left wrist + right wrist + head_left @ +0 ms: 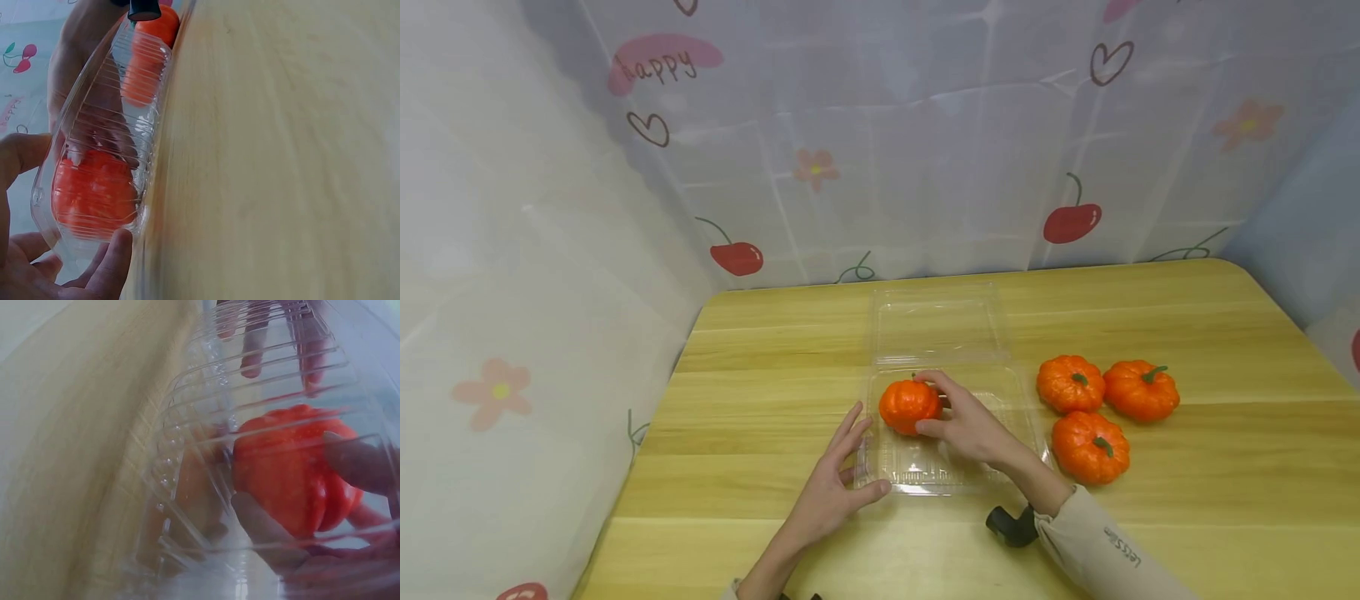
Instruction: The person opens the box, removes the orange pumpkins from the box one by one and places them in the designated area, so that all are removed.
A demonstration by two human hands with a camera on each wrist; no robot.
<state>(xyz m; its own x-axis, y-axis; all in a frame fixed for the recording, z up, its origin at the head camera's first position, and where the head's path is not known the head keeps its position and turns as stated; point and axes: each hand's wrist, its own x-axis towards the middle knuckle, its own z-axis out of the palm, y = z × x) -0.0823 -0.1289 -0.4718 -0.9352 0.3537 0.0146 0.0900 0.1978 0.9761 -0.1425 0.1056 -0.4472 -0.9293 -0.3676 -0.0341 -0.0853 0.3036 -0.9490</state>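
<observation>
A clear plastic clamshell box [891, 482] lies on the table with its lid laid back. Inside its left part sits a small orange pumpkin [908, 407] with ribbed sides. My right hand [966, 427] grips this pumpkin between thumb and fingers, also visible through the box wall in the right wrist view, where the pumpkin [290, 472] shows large. At the box's left front corner, my left hand [831, 492] has its fingers extended along the side and its thumb at the front edge. In the left wrist view the left hand [62, 275] touches the clear wall.
Three more orange pumpkins with green stems, one at the back [1070, 383], one at the right [1142, 392] and one in front [1092, 447], stand right of the box. A black device [1011, 527] sits at the right wrist. A printed curtain [910, 167] hangs behind the table.
</observation>
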